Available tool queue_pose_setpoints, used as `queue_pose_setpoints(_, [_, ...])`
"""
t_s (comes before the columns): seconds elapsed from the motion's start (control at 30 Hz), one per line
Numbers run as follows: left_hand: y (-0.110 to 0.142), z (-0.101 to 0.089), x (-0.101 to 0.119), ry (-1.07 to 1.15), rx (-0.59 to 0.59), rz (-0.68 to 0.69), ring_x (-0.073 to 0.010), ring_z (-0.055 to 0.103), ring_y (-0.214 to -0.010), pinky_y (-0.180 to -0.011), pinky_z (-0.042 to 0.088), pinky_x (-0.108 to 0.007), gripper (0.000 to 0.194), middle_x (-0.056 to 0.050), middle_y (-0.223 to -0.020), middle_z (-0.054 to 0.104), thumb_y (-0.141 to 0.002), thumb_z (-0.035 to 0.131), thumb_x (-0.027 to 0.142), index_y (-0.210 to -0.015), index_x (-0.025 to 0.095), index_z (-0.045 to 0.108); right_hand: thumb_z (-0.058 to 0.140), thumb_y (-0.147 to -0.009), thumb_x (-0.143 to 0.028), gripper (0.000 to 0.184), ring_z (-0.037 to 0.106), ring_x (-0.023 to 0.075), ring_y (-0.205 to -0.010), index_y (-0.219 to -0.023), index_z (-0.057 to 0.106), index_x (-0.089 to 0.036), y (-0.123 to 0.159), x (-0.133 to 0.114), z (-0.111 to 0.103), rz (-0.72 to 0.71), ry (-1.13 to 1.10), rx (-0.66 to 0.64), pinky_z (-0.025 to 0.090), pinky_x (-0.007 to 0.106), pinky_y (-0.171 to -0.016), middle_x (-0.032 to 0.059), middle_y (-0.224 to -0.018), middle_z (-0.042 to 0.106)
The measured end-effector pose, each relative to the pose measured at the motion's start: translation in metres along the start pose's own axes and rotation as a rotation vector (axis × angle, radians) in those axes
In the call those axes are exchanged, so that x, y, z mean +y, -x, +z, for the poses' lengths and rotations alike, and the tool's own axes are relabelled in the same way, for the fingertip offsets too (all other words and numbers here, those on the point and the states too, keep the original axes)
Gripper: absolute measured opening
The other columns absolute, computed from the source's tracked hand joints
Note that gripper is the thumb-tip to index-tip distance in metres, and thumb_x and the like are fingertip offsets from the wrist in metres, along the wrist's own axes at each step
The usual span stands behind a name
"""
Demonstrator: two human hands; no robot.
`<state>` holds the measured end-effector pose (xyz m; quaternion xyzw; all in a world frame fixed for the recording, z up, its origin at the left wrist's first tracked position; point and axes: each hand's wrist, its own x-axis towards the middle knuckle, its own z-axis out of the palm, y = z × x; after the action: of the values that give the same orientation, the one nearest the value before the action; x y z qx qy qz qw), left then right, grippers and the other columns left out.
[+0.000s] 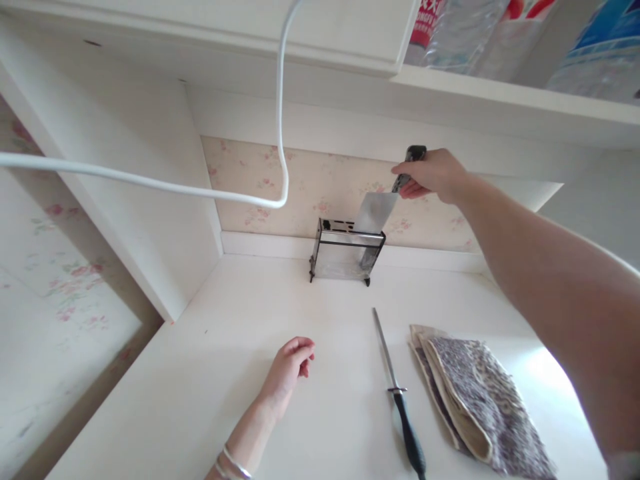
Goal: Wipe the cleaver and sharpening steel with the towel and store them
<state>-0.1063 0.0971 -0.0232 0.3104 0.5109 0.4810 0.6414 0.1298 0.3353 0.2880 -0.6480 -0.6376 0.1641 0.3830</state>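
My right hand (434, 176) is closed around the black handle of a broad-bladed kitchen knife (376, 212). The blade points down, its lower part inside a slot of the knife block (344, 260), which has clear sides and a metal top with several slots. The block stands on the white counter (240, 300) against the wall. Lower down, my left hand (291, 363) rests over the counter with its fingers curled in; whether anything is in them is hidden. Between that hand and a folded grey-and-beige towel (487, 400) lies a honing steel (395, 387) with a black handle.
A white cable (200, 190) hangs across the upper left, in front of the cabinet (340, 27). Plastic bottles (470, 33) stand on the shelf at the upper right. A white side panel (145, 173) bounds the counter on the left.
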Motion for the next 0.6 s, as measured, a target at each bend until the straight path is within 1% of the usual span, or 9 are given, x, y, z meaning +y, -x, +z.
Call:
queue_pose_setpoints(0.1, [0.000, 0.001, 0.000, -0.016, 0.000, 0.006, -0.0070, 0.043, -0.052, -0.054, 0.034, -0.021, 0.021, 0.003, -0.067, 0.056, -0.068, 0.066, 0.033, -0.081, 0.017, 0.061, 0.071, -0.077, -0.036, 0.036, 0.068, 0.0203, -0.070, -0.086, 0.063, -0.002, -0.008, 0.009, 0.015, 0.051, 0.042, -0.048, 0.057, 0.034, -0.064, 0.0169, -0.078, 0.068])
queue_pose_setpoints(0.23, [-0.001, 0.001, 0.001, -0.030, 0.001, 0.014, -0.0076, 0.044, -0.052, -0.054, 0.034, -0.021, 0.021, 0.003, -0.066, 0.055, -0.068, 0.066, 0.034, -0.080, 0.017, 0.061, 0.074, -0.073, -0.031, 0.027, 0.069, 0.0227, -0.064, -0.080, 0.066, -0.007, -0.007, 0.031, 0.041, 0.106, 0.069, -0.101, 0.058, 0.034, -0.057, 0.0145, -0.070, 0.069])
queue_pose_setpoints(0.33, [-0.003, 0.000, 0.001, -0.032, 0.008, 0.016, -0.0079, 0.045, -0.052, -0.054, 0.035, -0.022, 0.021, 0.003, -0.066, 0.056, -0.067, 0.066, 0.035, -0.079, 0.018, 0.061, 0.075, -0.070, -0.033, 0.028, 0.068, 0.0222, -0.061, -0.080, 0.066, -0.008, -0.002, 0.050, 0.060, 0.153, 0.079, -0.128, 0.058, 0.031, -0.054, 0.0130, -0.067, 0.069])
queue_pose_setpoints(0.43, [-0.004, 0.000, 0.000, -0.052, 0.020, 0.019, -0.0079, 0.045, -0.052, -0.054, 0.035, -0.022, 0.022, 0.004, -0.066, 0.056, -0.068, 0.066, 0.036, -0.080, 0.018, 0.061, 0.076, -0.069, -0.034, 0.030, 0.068, 0.0215, -0.059, -0.079, 0.067, -0.008, 0.004, 0.066, 0.074, 0.180, 0.081, -0.148, 0.058, 0.030, -0.052, 0.0121, -0.066, 0.069])
queue_pose_setpoints(0.5, [-0.005, 0.000, -0.001, -0.071, 0.022, 0.027, -0.0081, 0.045, -0.052, -0.054, 0.035, -0.022, 0.023, 0.003, -0.066, 0.056, -0.069, 0.066, 0.036, -0.081, 0.018, 0.061, 0.076, -0.069, -0.035, 0.032, 0.067, 0.0207, -0.057, -0.081, 0.066, -0.007, 0.005, 0.073, 0.079, 0.198, 0.078, -0.154, 0.057, 0.029, -0.051, 0.0118, -0.066, 0.069])
queue_pose_setpoints(0.6, [-0.008, -0.001, -0.004, -0.073, 0.020, 0.033, -0.0085, 0.046, -0.053, -0.054, 0.035, -0.022, 0.024, 0.003, -0.066, 0.056, -0.070, 0.065, 0.037, -0.082, 0.017, 0.061, 0.076, -0.069, -0.038, 0.036, 0.067, 0.0193, -0.057, -0.084, 0.066, -0.007, 0.006, 0.077, 0.080, 0.207, 0.063, -0.162, 0.057, 0.027, -0.051, 0.0120, -0.068, 0.069])
